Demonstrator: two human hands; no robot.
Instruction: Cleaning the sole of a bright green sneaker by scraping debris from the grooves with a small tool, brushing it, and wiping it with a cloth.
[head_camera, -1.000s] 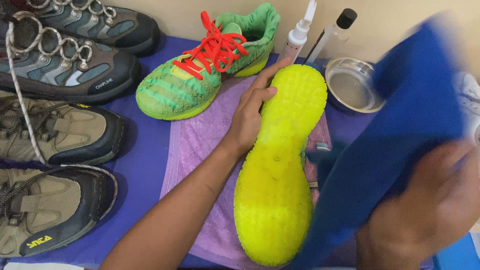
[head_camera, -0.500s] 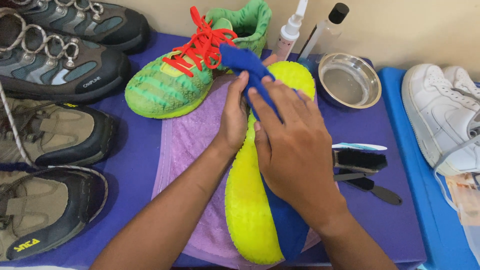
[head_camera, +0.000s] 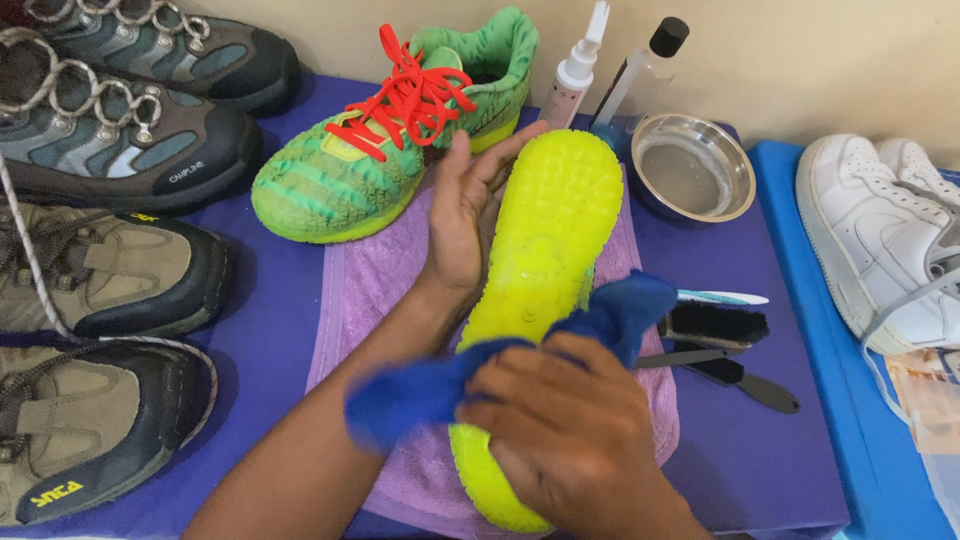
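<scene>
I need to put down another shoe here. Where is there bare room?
Bare purple mat lies below the brushes, right of the purple towel. A smaller patch sits between the steel bowl and brushes. The left side is crowded with boots.

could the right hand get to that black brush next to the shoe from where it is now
Probably yes. The right hand presses a blue cloth on the yellow sole; the black brush lies just beside it, nothing between.
</scene>
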